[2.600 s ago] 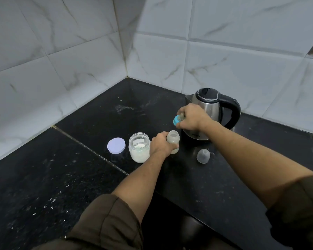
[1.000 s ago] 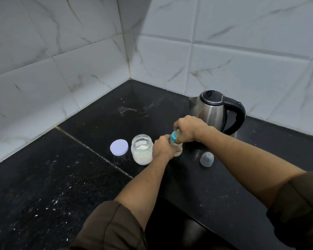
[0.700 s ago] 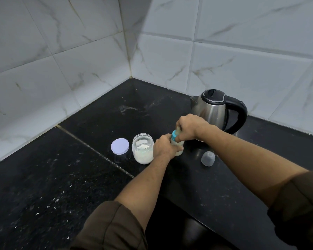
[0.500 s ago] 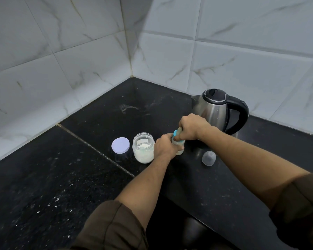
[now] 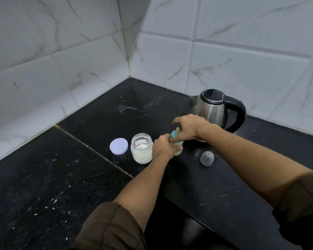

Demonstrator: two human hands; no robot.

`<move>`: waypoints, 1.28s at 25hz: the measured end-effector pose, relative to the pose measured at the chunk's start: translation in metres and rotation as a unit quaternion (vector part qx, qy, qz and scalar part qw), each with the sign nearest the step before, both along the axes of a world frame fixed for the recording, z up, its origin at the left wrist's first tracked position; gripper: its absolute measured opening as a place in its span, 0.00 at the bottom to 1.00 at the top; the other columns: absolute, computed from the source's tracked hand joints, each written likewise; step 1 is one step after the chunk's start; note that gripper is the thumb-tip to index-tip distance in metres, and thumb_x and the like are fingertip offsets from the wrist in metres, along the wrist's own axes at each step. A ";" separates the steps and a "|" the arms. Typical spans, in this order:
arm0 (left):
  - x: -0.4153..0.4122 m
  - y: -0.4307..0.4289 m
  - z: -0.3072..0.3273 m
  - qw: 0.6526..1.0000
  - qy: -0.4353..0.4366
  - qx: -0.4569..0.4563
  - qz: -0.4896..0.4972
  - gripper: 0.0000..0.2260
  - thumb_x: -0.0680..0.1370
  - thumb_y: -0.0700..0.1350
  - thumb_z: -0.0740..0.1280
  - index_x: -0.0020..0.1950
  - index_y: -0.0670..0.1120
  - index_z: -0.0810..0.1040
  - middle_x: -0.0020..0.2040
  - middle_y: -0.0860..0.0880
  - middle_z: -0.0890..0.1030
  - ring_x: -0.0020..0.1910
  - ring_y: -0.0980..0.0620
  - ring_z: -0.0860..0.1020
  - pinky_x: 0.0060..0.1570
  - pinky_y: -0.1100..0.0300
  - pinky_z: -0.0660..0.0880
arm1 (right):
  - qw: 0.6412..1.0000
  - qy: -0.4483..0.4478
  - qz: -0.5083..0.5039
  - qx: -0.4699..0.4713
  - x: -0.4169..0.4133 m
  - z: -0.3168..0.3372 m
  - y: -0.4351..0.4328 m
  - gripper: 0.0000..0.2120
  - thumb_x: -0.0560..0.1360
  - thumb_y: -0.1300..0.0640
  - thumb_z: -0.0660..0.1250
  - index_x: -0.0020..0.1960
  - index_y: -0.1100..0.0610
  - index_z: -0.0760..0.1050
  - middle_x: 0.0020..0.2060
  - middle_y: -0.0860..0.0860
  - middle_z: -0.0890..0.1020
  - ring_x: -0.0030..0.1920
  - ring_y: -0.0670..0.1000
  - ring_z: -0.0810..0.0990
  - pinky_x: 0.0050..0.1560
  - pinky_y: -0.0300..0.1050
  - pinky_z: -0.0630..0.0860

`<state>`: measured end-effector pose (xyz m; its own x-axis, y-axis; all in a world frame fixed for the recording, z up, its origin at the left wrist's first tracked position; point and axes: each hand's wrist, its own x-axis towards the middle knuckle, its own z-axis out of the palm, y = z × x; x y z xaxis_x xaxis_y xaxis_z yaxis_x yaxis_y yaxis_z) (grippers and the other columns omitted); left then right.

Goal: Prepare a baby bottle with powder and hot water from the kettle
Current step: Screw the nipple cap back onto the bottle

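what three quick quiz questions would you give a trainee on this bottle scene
1. True or false: the jar stands open, its lid lying beside it.
2. Fill in: the clear cap stands to the ____ of the bottle.
3. What does the left hand grip? A jar, B bottle, C cap.

Key: 1 true; 2 right; 3 B.
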<state>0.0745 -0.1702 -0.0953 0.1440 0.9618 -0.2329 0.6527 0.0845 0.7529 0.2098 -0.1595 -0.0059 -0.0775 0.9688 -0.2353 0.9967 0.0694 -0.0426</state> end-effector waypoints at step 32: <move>0.000 -0.001 0.001 1.000 0.012 0.005 0.001 0.26 0.71 0.51 0.81 0.68 0.51 0.80 0.59 0.50 0.85 0.60 0.48 0.82 0.59 0.50 0.78 | 1.000 -0.002 0.003 -0.006 -0.011 0.006 -0.003 0.28 0.72 0.37 0.70 0.68 0.48 0.76 0.58 0.48 0.83 0.58 0.54 0.81 0.51 0.50 0.79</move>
<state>0.0749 -0.1716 -0.0945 0.1368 0.9644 -0.2263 0.6698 0.0783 0.7384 0.1992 -0.1627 -0.0004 -0.0826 0.9654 -0.2474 0.9964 0.0749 -0.0404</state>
